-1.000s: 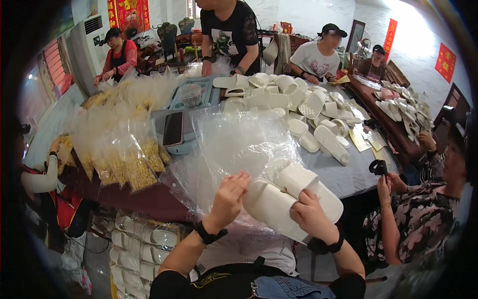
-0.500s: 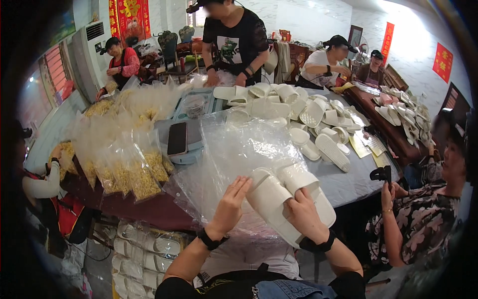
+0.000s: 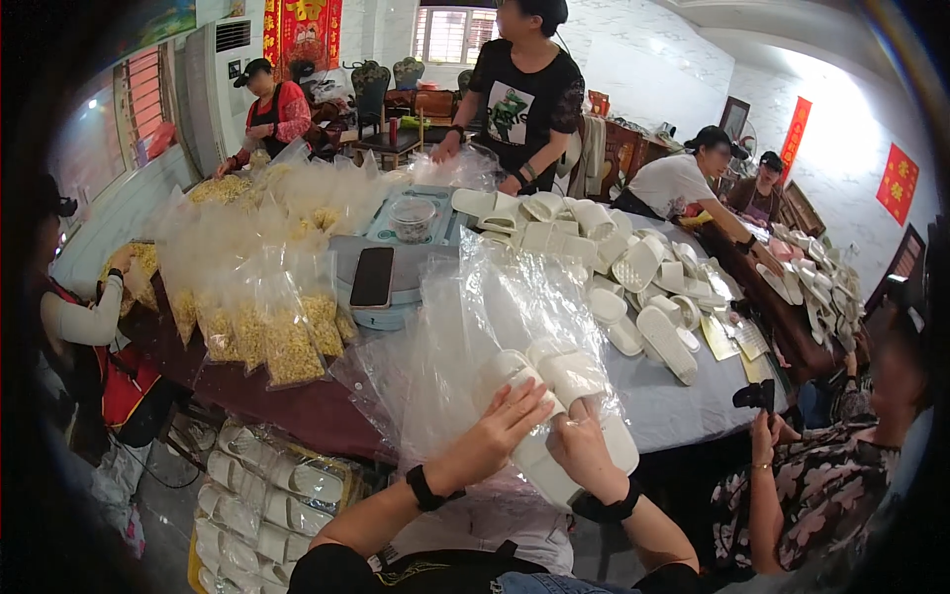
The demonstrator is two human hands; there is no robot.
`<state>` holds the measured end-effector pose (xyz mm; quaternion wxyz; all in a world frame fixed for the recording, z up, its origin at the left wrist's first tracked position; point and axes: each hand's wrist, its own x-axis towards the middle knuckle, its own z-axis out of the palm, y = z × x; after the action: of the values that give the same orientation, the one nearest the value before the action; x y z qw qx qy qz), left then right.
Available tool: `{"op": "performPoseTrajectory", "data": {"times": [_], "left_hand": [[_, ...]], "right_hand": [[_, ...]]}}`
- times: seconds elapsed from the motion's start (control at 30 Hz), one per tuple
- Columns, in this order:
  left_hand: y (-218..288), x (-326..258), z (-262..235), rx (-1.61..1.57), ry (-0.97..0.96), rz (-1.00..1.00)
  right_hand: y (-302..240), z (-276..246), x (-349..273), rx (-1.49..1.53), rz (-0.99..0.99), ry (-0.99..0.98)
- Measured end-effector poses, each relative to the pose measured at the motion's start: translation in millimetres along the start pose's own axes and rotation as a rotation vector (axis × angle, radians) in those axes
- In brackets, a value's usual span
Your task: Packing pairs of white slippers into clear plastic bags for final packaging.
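A pair of white slippers [image 3: 566,381] lies side by side in front of me, toe ends away from me. Their front ends are partly inside a clear plastic bag [image 3: 515,297], which stands up behind them. My right hand [image 3: 586,445] grips the pair at the straps, with some fingertips hidden under them. Across the left slipper's strap rests my left hand [image 3: 505,426], fingers stretched out and its thumb side hard to see. More flat clear bags [image 3: 381,381] lie beneath and to the left, at the table's near edge.
Loose white slippers [image 3: 668,342] pile up on the table's right side. Bags of yellow pieces [image 3: 292,342] stand at left, beside a phone [image 3: 373,277] and a clear tub [image 3: 414,218]. Wrapped slippers [image 3: 267,495] fill a crate below. Other people work around the table; one [image 3: 811,485] holds a device at right.
The slippers have moved slightly left and their front ends have gone into the bag. My left hand has come onto the left slipper. The whole view has shifted.
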<state>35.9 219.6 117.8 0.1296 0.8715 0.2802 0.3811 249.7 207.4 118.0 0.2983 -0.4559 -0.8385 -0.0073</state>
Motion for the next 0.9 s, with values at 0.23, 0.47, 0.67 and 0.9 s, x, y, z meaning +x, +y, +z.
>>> {"op": "performPoseTrajectory", "data": {"times": [0.23,0.47,0.67,0.9], "left_hand": [[17,-10,-3,-0.091,-0.036,0.061],[-1,-32,4,0.161,0.255,-0.185],[0,-29,4,-0.414,0.196,-0.253],[4,-29,-1,-0.703,0.046,-0.296]], "right_hand": [[5,29,-1,0.09,-0.055,0.037],[-16,2,-3,0.167,0.194,0.115],[-13,5,7,0.195,0.066,0.156],[22,52,30,0.029,0.045,0.272]]}}
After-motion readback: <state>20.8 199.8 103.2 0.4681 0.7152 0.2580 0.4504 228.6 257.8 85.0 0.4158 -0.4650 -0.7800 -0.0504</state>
